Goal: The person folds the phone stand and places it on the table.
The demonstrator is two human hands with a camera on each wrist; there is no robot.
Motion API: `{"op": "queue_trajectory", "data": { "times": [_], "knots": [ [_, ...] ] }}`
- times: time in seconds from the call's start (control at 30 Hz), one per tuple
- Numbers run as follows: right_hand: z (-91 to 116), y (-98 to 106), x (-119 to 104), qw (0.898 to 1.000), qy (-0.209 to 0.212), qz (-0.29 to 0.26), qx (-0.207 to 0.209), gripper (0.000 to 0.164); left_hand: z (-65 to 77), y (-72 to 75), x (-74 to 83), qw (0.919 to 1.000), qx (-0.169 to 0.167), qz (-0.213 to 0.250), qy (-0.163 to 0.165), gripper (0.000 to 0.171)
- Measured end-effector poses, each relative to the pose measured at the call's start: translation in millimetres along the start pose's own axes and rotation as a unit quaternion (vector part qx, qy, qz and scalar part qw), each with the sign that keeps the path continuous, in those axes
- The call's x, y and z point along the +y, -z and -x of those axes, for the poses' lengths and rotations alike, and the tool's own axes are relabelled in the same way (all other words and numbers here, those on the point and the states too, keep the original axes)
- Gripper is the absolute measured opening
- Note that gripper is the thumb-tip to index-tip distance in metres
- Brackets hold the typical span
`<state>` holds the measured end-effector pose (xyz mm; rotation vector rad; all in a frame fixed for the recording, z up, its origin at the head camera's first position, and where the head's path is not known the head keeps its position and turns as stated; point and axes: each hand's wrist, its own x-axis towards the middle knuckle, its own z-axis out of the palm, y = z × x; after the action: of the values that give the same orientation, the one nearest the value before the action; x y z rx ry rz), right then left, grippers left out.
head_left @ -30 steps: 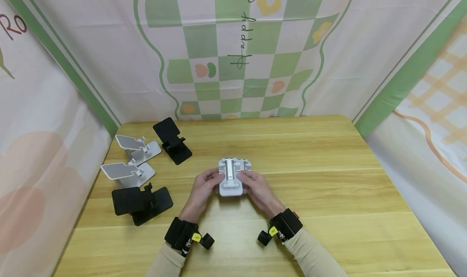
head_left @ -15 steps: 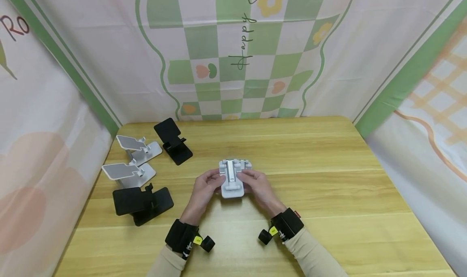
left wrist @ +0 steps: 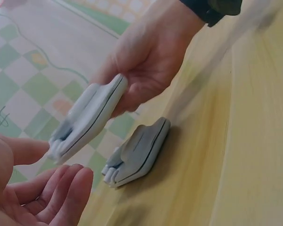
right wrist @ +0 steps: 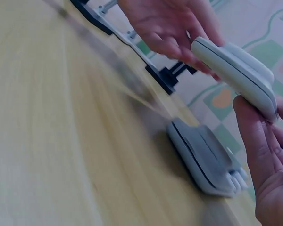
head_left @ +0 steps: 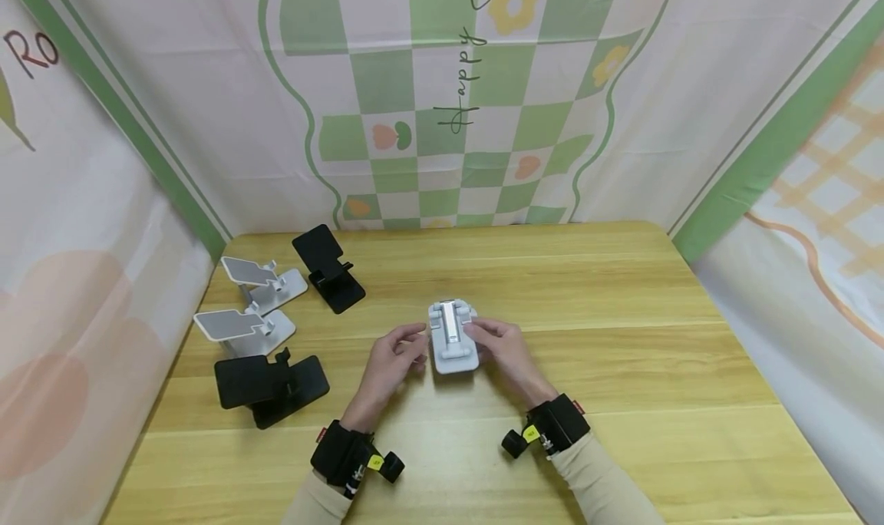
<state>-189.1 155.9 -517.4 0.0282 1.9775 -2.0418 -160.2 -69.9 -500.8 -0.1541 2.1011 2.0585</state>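
Note:
My right hand [head_left: 509, 358] pinches a folded white phone stand [head_left: 454, 341] by its side, up above the table. Straight below it, a second folded white phone stand [left wrist: 139, 153] lies on the wooden table; the held one mostly covers it in the head view. My left hand [head_left: 388, 370] is just left of the held stand, fingers loosely bent and apart, the index fingertip close to its edge. In the right wrist view, thumb and fingers of my right hand [right wrist: 269, 146] grip the near end of the stand [right wrist: 236, 70].
At the table's left stand several unfolded phone stands: a black one [head_left: 328, 268] at the back, two white ones [head_left: 258, 279] with grey pads, and another black one [head_left: 269, 383] nearest me. A patterned cloth [head_left: 456, 156] hangs behind the table [head_left: 621, 341].
Both hands held the folded phone stand before; my left hand has let go of it. My right hand has shifted it slightly to the right.

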Motion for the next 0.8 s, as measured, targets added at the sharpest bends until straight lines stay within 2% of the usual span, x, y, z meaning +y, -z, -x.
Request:
{"op": "queue_trajectory", "data": {
  "times": [0.23, 0.47, 0.8],
  "knots": [
    [2.5, 26.3, -2.5, 0.999, -0.002, -0.008, 0.048, 0.049, 4.5, 12.5, -4.0, 0.9966, 0.039, -0.062, -0.038, 0.037],
    [3.3, 50.4, 2.1, 0.996, -0.011, 0.012, 0.085, 0.052, 10.7, 24.7, -6.1, 0.9917, 0.052, -0.095, -0.070, 0.035],
    [2.6, 68.3, 8.4, 0.992, -0.020, 0.042, 0.115, 0.054, 16.4, 39.5, -8.7, 0.9807, 0.076, -0.143, -0.110, 0.030]
  ]
}}
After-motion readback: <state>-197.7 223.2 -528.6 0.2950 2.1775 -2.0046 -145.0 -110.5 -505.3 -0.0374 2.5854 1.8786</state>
